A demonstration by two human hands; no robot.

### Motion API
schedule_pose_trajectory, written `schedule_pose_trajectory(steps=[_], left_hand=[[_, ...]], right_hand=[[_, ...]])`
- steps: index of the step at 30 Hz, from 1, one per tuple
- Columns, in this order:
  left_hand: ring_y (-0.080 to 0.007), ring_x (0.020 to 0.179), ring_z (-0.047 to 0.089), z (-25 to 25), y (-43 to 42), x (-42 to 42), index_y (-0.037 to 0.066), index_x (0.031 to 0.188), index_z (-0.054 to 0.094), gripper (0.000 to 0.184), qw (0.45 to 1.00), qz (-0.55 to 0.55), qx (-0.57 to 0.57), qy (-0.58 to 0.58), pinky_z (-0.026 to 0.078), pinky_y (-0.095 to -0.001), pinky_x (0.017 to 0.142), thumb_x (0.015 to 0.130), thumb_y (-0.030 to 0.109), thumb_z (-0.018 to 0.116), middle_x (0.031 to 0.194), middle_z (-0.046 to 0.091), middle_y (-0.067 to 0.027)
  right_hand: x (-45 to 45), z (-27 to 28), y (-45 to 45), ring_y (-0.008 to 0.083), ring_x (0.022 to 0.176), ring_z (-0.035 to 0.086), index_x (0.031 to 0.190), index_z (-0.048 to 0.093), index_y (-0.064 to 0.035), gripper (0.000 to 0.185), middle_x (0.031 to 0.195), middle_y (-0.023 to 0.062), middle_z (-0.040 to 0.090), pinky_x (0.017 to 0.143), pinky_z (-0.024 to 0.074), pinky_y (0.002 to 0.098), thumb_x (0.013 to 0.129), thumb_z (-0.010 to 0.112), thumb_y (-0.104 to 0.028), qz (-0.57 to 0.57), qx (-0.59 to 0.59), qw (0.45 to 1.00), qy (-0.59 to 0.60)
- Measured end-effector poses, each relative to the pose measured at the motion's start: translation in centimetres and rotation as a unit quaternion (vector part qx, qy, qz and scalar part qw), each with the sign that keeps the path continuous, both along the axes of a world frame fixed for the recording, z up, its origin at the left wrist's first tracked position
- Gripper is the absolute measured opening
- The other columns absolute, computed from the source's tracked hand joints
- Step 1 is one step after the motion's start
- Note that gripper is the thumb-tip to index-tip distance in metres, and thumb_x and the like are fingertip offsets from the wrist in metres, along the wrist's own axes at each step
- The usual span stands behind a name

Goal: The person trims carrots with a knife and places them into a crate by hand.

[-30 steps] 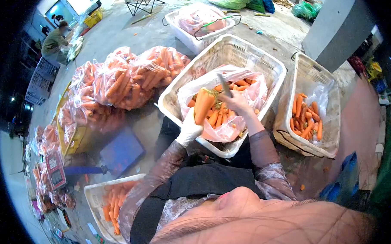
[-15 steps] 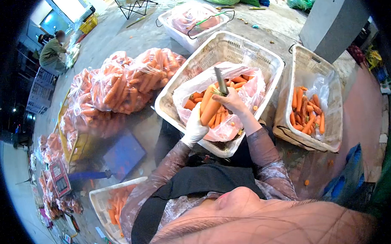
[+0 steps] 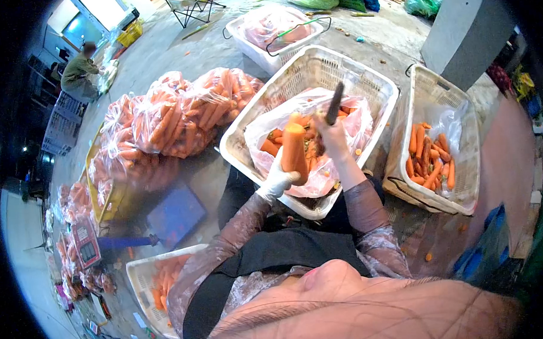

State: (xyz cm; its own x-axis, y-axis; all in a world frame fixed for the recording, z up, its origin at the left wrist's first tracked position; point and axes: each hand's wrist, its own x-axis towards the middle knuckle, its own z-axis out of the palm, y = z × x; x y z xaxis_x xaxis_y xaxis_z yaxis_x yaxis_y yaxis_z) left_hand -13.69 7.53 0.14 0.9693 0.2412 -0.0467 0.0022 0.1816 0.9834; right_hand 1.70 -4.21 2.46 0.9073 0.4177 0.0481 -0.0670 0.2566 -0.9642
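Large orange carrots (image 3: 294,149) stand upright in my gloved left hand (image 3: 276,179), one with a flat cut top. My bare right hand (image 3: 332,135) is closed on a dark-bladed knife (image 3: 335,101), whose blade points up and away, apart from the carrots. Both hands are over a pink plastic bag (image 3: 261,128) that holds more carrots (image 3: 271,147) and lies open inside a large white crate (image 3: 237,133). My right fingers are partly blurred.
Bagged carrots (image 3: 174,116) are piled at the left, beside a blue scale platform (image 3: 176,214). Crates with carrots stand at the right (image 3: 475,156) and lower left (image 3: 135,282). Behind are a white crate (image 3: 243,48) and a pillar (image 3: 464,34). A person (image 3: 80,74) crouches far left.
The knife has come away from the carrots' tops, to the right. The carrots in my left hand have turned more upright, and a flat cut top now shows.
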Motion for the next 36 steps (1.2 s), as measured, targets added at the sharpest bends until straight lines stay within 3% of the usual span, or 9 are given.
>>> schedule_pose_trajectory(steps=[2, 5, 7, 9, 13, 16, 30, 33, 36], left_hand=[[-0.0222, 0.104, 0.057, -0.3, 0.2, 0.3, 0.003, 0.127, 0.043, 0.071, 0.985, -0.018, -0.172, -0.003, 0.047, -0.0338, 0.089, 0.061, 0.012, 0.067, 0.111, 0.058, -0.0098], [-0.0318, 0.108, 0.055, 1.2, 1.0, 1.0, -0.002, 0.126, 0.042, 0.067, 0.895, -0.023, -0.445, -0.038, 0.043, -0.0396, 0.097, 0.062, 0.005, 0.060, 0.115, 0.056, -0.0174], [-0.0361, 0.109, 0.052, 0.6, 1.9, 1.5, -0.005, 0.128, 0.036, 0.066, 0.773, -0.017, -0.633, -0.042, 0.042, -0.0447, 0.099, 0.068, 0.009, 0.059, 0.120, 0.050, -0.0206], [-0.0365, 0.108, 0.053, -0.3, 2.9, 2.3, -0.005, 0.126, 0.037, 0.061, 0.731, 0.104, -0.674, 0.013, 0.045, -0.0474, 0.096, 0.071, 0.008, 0.058, 0.119, 0.050, -0.0211], [-0.0346, 0.103, 0.056, 0.5, 2.5, 2.8, 0.003, 0.122, 0.044, 0.047, 0.785, 0.195, -0.588, 0.027, 0.047, -0.0479, 0.092, 0.078, 0.012, 0.055, 0.116, 0.054, -0.0168], [-0.0376, 0.110, 0.052, 0.8, 2.5, 2.8, 0.000, 0.124, 0.046, 0.047, 0.754, 0.200, -0.626, 0.011, 0.047, -0.0516, 0.092, 0.079, 0.015, 0.054, 0.120, 0.052, -0.0188], [-0.0323, 0.103, 0.059, 1.9, 1.1, 3.6, 0.001, 0.120, 0.050, 0.038, 0.759, 0.220, -0.613, 0.017, 0.052, -0.0421, 0.086, 0.085, 0.016, 0.053, 0.113, 0.058, -0.0150], [-0.0319, 0.104, 0.058, 1.6, 2.0, 3.9, 0.000, 0.120, 0.050, 0.039, 0.780, 0.182, -0.599, 0.005, 0.050, -0.0422, 0.088, 0.085, 0.015, 0.054, 0.115, 0.058, -0.0144], [-0.0310, 0.110, 0.055, 2.7, 1.7, 2.8, 0.001, 0.123, 0.046, 0.045, 0.779, 0.204, -0.593, -0.001, 0.046, -0.0434, 0.094, 0.081, 0.014, 0.057, 0.118, 0.055, -0.0142]], right_hand=[[1.6, 3.1, -2.7, 0.0152, 0.059, 0.061, 0.075, 0.057, -0.0025, 0.048, 0.065, 0.0027, 0.058, 0.049, 0.0453, 0.0278, 0.077, 0.071, -0.048, -0.070, -0.207, 0.971, -0.101], [4.3, 0.0, -4.7, 0.0337, 0.068, 0.064, 0.082, 0.063, -0.0034, 0.048, 0.066, 0.0148, 0.063, 0.064, 0.0503, 0.0444, 0.077, 0.067, -0.051, -0.206, -0.522, 0.770, -0.303], [4.4, -1.0, -4.9, 0.0324, 0.067, 0.065, 0.080, 0.064, -0.0051, 0.040, 0.064, 0.0146, 0.062, 0.062, 0.0505, 0.0437, 0.078, 0.067, -0.045, -0.181, -0.494, 0.793, -0.307], [3.8, -1.0, -4.3, 0.0310, 0.065, 0.065, 0.079, 0.064, -0.0068, 0.033, 0.062, 0.0144, 0.062, 0.059, 0.0506, 0.0429, 0.079, 0.067, -0.039, -0.160, -0.464, 0.811, -0.319], [-1.2, 1.1, -1.7, 0.0299, 0.047, 0.056, 0.062, 0.050, -0.0085, 0.028, 0.052, 0.0110, 0.053, 0.044, 0.0432, 0.0389, 0.081, 0.066, -0.023, -0.148, -0.320, 0.794, -0.495], [-3.0, 0.0, 0.1, 0.0256, 0.050, 0.058, 0.065, 0.051, -0.0110, 0.022, 0.054, 0.0076, 0.055, 0.045, 0.0446, 0.0386, 0.079, 0.063, -0.023, -0.100, -0.313, 0.767, -0.550], [-2.4, -1.5, 1.3, 0.0239, 0.051, 0.059, 0.069, 0.052, -0.0114, 0.010, 0.058, 0.0067, 0.056, 0.048, 0.0470, 0.0373, 0.076, 0.058, -0.014, -0.115, -0.309, 0.761, -0.559], [-1.0, -2.6, 2.3, 0.0262, 0.055, 0.061, 0.071, 0.055, -0.0118, 0.010, 0.059, 0.0075, 0.059, 0.050, 0.0472, 0.0379, 0.075, 0.061, -0.019, -0.146, -0.361, 0.754, -0.529], [0.6, -2.2, 2.0, 0.0257, 0.065, 0.068, 0.073, 0.065, -0.0092, 0.012, 0.071, 0.0137, 0.067, 0.055, 0.0530, 0.0363, 0.076, 0.055, -0.016, -0.066, -0.640, 0.665, -0.379]])
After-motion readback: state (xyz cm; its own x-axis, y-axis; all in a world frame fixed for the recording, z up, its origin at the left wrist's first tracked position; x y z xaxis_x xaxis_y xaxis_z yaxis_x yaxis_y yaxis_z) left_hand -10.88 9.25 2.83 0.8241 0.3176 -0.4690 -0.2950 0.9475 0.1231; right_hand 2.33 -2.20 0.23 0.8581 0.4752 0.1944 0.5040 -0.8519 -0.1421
